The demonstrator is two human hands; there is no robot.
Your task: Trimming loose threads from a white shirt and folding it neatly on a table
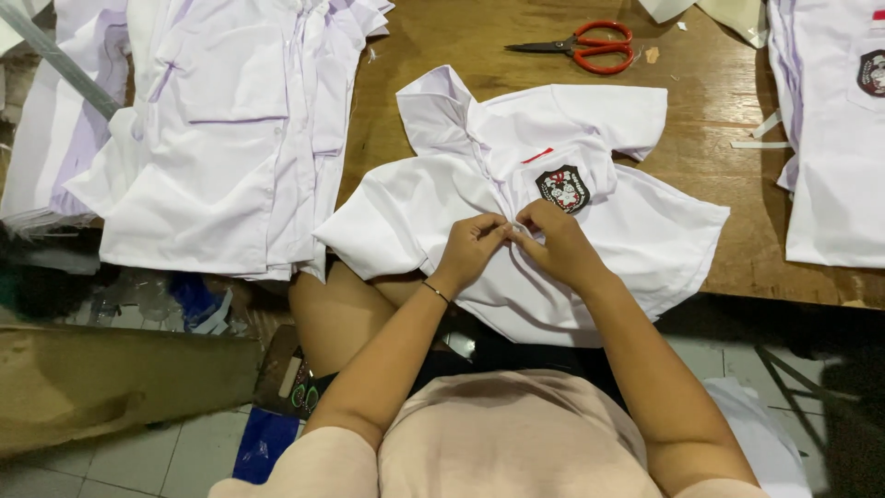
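Observation:
A white short-sleeved shirt with a black-and-red chest badge lies front up on the wooden table, its hem hanging over the near edge. My left hand and my right hand meet at the shirt's front placket, fingertips pinching the fabric just below the badge. A thin bracelet circles my left wrist. What the fingertips pinch is hidden.
A pile of white shirts lies at the left of the table. Red-handled scissors rest at the far edge. Another white badged shirt lies at the right. Fabric scraps sit near it. The tiled floor below holds clutter.

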